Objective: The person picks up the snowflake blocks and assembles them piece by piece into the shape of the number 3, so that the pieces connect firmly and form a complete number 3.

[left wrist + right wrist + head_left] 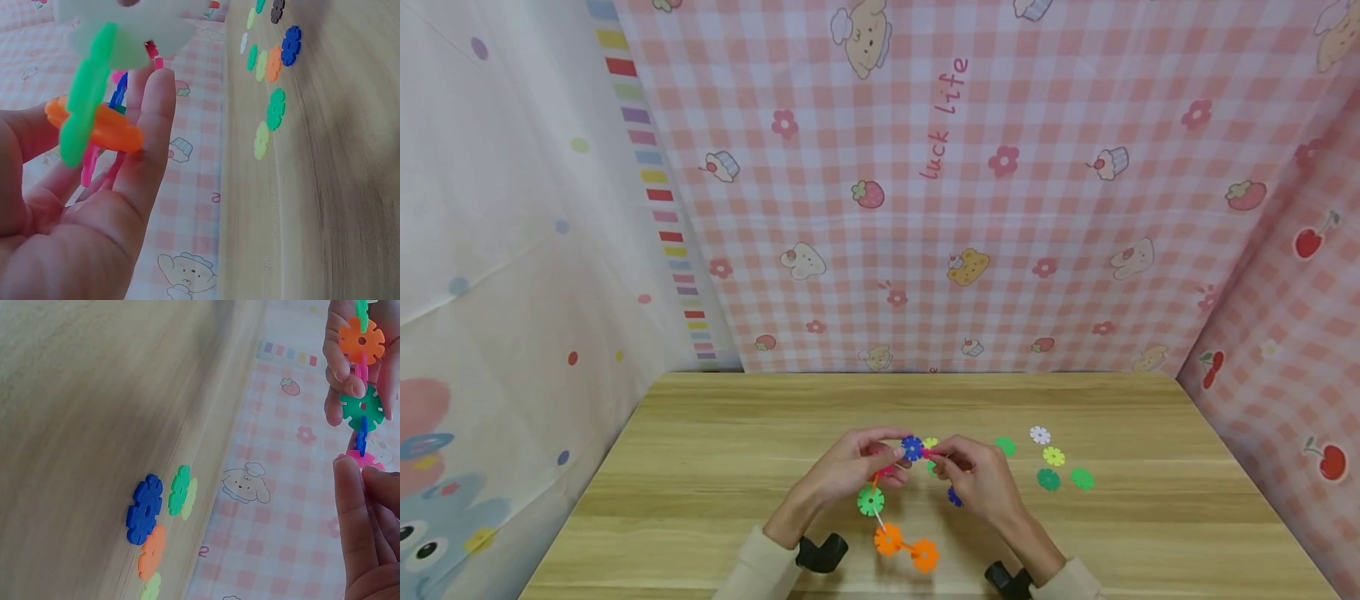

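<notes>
A chain of slotted plastic snowflake discs hangs from my left hand [848, 465], which pinches it near its upper end by a blue disc [913, 448]. Thumb and fingertips of my right hand [988, 479] pinch a pink disc [362, 459] right at the edge of that blue one. In the right wrist view, a green disc [362, 410] and an orange disc [361, 341] lie along the chain at the left fingers. Lower down hang a light green disc [871, 502], a white disc seen edge-on, and orange discs [926, 556] above the table.
Loose discs lie on the wooden table [700, 467]: a white disc [1040, 435], a yellow disc [1054, 456] and several green ones to the right. A dark blue disc [145, 509] and an orange one [152, 552] lie beneath the right hand. A checked cloth [880, 233] hangs behind.
</notes>
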A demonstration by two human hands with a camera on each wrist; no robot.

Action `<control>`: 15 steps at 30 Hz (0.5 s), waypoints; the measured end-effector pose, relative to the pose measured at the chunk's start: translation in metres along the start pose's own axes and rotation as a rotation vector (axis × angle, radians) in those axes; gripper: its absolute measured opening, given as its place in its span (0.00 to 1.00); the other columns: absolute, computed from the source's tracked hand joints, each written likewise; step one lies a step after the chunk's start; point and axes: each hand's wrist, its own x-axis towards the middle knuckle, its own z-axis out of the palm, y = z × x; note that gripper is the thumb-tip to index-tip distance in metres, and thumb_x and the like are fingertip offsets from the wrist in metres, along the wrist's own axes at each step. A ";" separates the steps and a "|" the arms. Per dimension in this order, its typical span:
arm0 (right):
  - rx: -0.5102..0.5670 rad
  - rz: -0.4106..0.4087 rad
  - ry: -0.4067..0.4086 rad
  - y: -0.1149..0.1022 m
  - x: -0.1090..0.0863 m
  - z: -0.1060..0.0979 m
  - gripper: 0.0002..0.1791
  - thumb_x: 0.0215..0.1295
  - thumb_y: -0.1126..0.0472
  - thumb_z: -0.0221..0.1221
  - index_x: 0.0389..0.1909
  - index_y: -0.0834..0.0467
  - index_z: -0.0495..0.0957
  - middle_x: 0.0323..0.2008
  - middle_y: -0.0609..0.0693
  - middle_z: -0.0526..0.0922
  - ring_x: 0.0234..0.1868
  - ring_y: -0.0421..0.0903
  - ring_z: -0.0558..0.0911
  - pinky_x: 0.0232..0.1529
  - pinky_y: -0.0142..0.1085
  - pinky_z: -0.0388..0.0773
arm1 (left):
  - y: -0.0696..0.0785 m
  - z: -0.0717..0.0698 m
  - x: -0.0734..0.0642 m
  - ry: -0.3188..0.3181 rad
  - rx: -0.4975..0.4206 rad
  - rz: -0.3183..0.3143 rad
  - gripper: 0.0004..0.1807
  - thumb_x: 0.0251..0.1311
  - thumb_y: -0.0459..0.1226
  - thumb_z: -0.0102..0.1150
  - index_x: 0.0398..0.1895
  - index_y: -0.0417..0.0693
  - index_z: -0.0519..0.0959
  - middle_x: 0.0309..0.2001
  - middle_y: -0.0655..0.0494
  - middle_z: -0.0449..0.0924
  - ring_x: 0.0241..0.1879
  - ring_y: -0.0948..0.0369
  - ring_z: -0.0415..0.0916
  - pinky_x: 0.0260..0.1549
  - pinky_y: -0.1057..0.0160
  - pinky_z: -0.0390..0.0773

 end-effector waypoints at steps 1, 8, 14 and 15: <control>0.000 -0.006 0.003 0.000 0.000 0.000 0.10 0.59 0.80 0.61 0.33 0.62 0.84 0.29 0.53 0.87 0.25 0.49 0.85 0.28 0.35 0.84 | 0.000 0.000 0.000 -0.002 0.002 0.001 0.21 0.72 0.36 0.54 0.65 0.40 0.73 0.46 0.43 0.85 0.46 0.38 0.82 0.50 0.42 0.79; 0.001 -0.020 0.012 0.002 0.000 0.003 0.09 0.58 0.80 0.62 0.32 0.63 0.83 0.28 0.52 0.87 0.25 0.43 0.85 0.29 0.29 0.83 | 0.001 0.002 0.000 0.013 0.016 -0.006 0.21 0.71 0.36 0.55 0.64 0.38 0.74 0.46 0.38 0.84 0.45 0.39 0.82 0.50 0.43 0.80; 0.045 0.026 0.010 0.004 0.000 0.004 0.08 0.60 0.78 0.62 0.33 0.63 0.83 0.29 0.59 0.87 0.27 0.49 0.86 0.31 0.31 0.84 | -0.001 0.001 0.002 -0.014 0.024 0.003 0.18 0.72 0.34 0.53 0.63 0.42 0.74 0.48 0.30 0.80 0.47 0.36 0.81 0.51 0.44 0.79; 0.052 0.026 0.008 0.004 0.000 0.003 0.08 0.60 0.78 0.62 0.34 0.63 0.83 0.30 0.60 0.86 0.27 0.51 0.86 0.31 0.31 0.84 | -0.001 0.001 0.002 -0.019 0.027 0.004 0.18 0.72 0.34 0.53 0.63 0.43 0.74 0.48 0.29 0.80 0.47 0.36 0.81 0.51 0.44 0.80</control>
